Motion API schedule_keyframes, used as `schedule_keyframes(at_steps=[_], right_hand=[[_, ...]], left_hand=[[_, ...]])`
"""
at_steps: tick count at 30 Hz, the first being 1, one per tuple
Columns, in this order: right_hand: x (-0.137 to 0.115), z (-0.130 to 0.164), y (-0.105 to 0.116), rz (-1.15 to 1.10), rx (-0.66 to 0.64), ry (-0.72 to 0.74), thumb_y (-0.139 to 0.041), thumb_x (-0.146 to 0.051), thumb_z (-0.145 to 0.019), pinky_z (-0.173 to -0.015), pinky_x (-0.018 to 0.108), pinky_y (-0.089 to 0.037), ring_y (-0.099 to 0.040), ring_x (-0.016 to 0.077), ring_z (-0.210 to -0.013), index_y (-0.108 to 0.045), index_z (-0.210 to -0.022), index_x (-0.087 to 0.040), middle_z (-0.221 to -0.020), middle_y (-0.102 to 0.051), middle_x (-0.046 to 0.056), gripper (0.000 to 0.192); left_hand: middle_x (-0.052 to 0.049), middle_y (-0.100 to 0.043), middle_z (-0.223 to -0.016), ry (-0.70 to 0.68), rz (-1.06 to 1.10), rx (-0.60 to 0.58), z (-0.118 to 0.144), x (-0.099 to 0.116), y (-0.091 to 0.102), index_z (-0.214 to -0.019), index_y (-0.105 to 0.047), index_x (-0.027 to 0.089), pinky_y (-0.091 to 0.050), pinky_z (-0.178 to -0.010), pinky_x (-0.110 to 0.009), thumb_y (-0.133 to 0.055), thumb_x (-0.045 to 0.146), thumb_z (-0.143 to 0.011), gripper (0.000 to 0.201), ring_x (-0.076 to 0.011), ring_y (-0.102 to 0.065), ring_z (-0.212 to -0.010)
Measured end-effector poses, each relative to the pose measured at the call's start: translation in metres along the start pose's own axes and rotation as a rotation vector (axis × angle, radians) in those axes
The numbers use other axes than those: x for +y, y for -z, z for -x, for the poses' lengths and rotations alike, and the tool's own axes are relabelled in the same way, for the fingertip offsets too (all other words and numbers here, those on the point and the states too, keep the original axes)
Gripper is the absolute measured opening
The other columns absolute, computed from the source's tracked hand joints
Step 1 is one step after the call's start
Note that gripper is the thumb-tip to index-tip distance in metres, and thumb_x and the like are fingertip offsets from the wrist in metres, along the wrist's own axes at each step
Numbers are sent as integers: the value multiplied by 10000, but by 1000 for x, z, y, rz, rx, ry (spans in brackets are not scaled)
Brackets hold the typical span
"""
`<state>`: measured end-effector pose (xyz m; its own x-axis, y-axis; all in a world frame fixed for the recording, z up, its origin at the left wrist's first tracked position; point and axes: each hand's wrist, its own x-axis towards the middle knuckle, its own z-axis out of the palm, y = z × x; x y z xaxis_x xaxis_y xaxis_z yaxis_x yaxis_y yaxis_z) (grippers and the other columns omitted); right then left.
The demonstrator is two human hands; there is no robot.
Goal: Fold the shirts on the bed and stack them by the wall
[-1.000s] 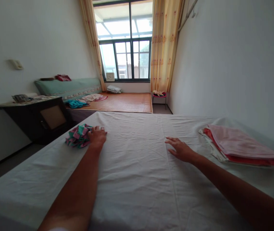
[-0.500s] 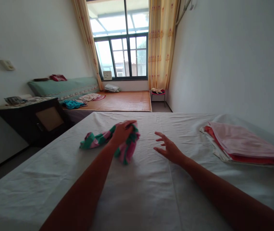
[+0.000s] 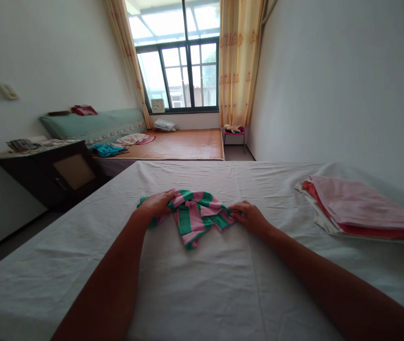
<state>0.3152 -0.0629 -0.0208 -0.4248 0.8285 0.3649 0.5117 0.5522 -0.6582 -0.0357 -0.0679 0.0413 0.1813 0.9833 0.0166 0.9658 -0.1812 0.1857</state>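
Crumpled on the white sheet (image 3: 195, 289), the striped cloth (image 3: 195, 219) runs crosswise from beneath the left hand (image 3: 155, 204), whose grip I can't make out, to the right hand (image 3: 251, 219), pinching its right edge.

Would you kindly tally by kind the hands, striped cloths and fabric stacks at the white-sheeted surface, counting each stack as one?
Hands: 2, the left hand and the right hand
Striped cloths: 1, the green-and-pink cloth
Fabric stacks: 1, the folded stack with pink on top
Total: 4
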Motion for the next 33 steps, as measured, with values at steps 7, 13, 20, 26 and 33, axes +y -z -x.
schedule_keyframes(at_steps=[7, 13, 20, 26, 33], right_hand=[[-2, -4, 45, -499, 303, -105, -617, -383, -794, -623, 264, -477, -578, 146, -668, -677, -926, -213, -756, -657, -8, 223], [0, -14, 85, -593, 623, -117, -705, -381, -709, -585, 256, -489, -590, 144, -674, -684, -981, -210, -803, -673, 3, 322], [21, -25, 68, -430, 628, -116, -636, -332, -748, -946, 383, -451, -476, 234, -1242, -467, -1305, -275, -1398, -464, 69, 585], [0, 1, 52, -113, -225, 81, -624, -485, -791, -980, 420, -426, -528, 272, -1170, -574, -1258, -215, -1287, -574, 110, 542], [-29, 6, 49, -93, -482, 185, -577, -369, -857, -819, 309, -487, -640, 197, -876, -688, -1109, -180, -968, -706, 75, 333]], left_hand=[[-20, -671, -712, 74, 478, 314, 13, 6, 42, -826, -676, 187, -495, -637, -277, -559, 307, -749, 184, -212, -633, -709], [-23, -663, -781, -16, 1432, 357, 15, 34, 56, -1006, -657, 165, -513, -575, -228, -630, 251, -778, 245, -137, -617, -637], [-97, -595, -1168, 194, 1683, 605, -23, 15, 6, -1226, -520, 214, -509, -793, -258, -526, 302, -868, 369, -143, -624, -947], [-111, -630, -1193, 69, 1258, 401, -13, 9, -1, -1097, -650, 176, -456, -913, -388, -615, 475, -782, 436, -250, -587, -1085], [-58, -567, -1321, -603, 399, 85, -12, 58, -28, -1277, -571, 244, -345, -1060, -390, -517, 140, -801, 490, -236, -465, -1250]])
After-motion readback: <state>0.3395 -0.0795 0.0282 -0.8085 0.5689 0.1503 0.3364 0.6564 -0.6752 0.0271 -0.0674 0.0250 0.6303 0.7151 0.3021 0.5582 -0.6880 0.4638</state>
